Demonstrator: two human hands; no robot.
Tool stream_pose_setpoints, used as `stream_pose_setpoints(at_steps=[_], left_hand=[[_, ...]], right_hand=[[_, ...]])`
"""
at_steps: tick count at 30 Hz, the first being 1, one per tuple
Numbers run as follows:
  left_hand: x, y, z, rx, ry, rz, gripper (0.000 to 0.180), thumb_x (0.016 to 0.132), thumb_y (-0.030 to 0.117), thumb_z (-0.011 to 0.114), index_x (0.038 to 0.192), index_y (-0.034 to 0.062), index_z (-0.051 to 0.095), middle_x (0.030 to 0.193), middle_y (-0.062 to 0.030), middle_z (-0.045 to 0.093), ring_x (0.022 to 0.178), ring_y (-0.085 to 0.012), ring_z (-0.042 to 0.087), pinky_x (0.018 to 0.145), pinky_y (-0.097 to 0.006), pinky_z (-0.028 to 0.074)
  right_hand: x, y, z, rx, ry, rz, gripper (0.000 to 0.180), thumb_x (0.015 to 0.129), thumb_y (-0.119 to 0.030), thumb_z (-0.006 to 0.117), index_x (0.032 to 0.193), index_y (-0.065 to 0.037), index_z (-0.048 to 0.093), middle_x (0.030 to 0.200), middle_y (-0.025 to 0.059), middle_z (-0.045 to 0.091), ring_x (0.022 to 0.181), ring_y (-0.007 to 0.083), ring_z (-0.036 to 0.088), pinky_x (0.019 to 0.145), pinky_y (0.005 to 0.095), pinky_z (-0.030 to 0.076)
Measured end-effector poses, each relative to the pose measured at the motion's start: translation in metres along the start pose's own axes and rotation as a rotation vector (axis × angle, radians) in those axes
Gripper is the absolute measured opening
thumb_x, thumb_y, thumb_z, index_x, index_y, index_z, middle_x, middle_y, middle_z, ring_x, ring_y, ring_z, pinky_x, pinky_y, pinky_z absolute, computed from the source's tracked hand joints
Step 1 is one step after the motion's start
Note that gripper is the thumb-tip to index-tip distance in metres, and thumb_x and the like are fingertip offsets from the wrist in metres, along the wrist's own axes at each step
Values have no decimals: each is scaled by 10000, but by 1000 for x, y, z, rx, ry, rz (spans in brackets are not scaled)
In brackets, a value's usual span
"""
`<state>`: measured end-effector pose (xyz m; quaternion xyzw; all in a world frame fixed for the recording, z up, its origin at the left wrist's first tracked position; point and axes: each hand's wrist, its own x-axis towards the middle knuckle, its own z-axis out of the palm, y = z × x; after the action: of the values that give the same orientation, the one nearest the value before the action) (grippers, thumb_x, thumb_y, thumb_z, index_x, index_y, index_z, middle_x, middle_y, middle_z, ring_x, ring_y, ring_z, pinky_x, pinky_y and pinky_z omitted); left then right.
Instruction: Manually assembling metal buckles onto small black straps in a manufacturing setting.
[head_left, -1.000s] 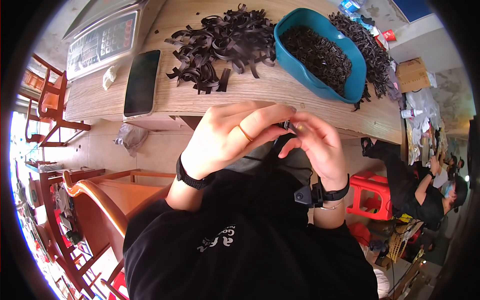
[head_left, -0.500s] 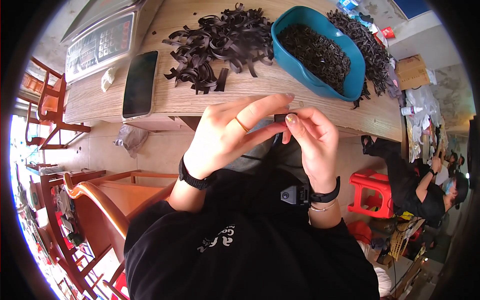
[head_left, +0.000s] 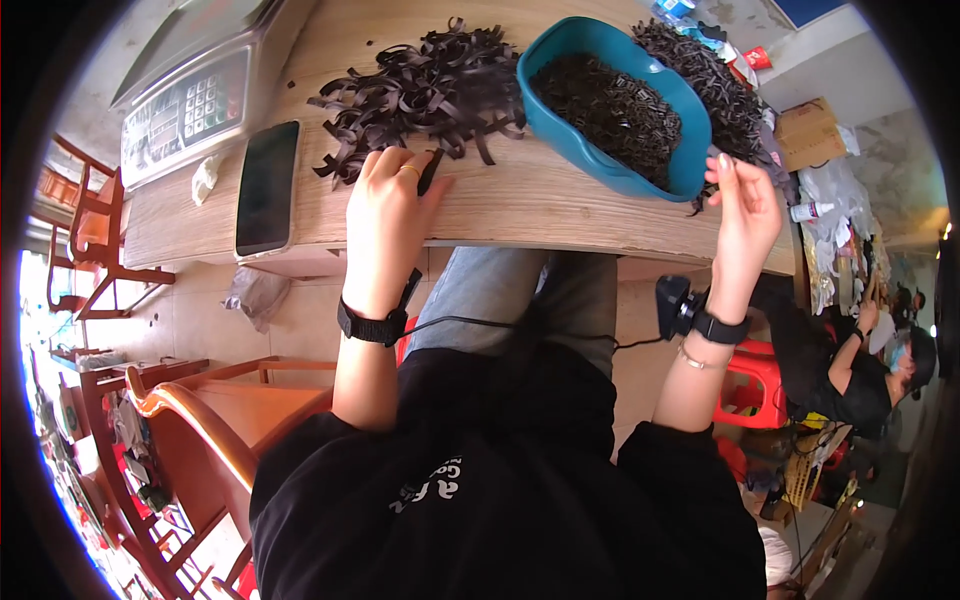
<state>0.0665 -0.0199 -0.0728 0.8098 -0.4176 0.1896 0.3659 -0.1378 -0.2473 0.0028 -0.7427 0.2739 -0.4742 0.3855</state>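
Both hands parted: left hand pinching a strip from the dark pile; right hand open, empty beside the part-filled teal basin; I judge much pile remains.

The wooden table spans the upper part of the frame. A weighing scale sits at upper left, with a crumpled tissue and a dark phone just below it. A pile of dark strips lies at upper centre. A teal bowl of dark pieces stands at upper right, more strips beyond it.
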Motion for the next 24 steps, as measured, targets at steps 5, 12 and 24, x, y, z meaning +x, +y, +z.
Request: stream_pose_setpoints(at_steps=[5,12,24], left_hand=[[1,-5,3,20,-42,7,165,739,79,661,892,16,656,845,-99,580,813,-260,552,715,-340,474],[4,-4,4,74,-50,41,142,739,90,663,872,40,655,822,-81,563,799,-248,554,667,-339,479],[3,8,5,148,-53,116,134,681,213,712,787,138,681,765,12,538,762,-166,529,668,-309,420]], right_hand=[[50,34,-31,-259,40,58,221,864,-225,633,962,-27,623,902,72,674,753,118,623,615,234,465],[62,28,3,-455,-63,-287,253,812,-164,655,1026,-31,635,900,110,665,728,188,632,676,297,497],[58,23,47,-619,-807,-311,126,734,3,641,854,41,642,794,154,626,658,216,608,620,307,477]])
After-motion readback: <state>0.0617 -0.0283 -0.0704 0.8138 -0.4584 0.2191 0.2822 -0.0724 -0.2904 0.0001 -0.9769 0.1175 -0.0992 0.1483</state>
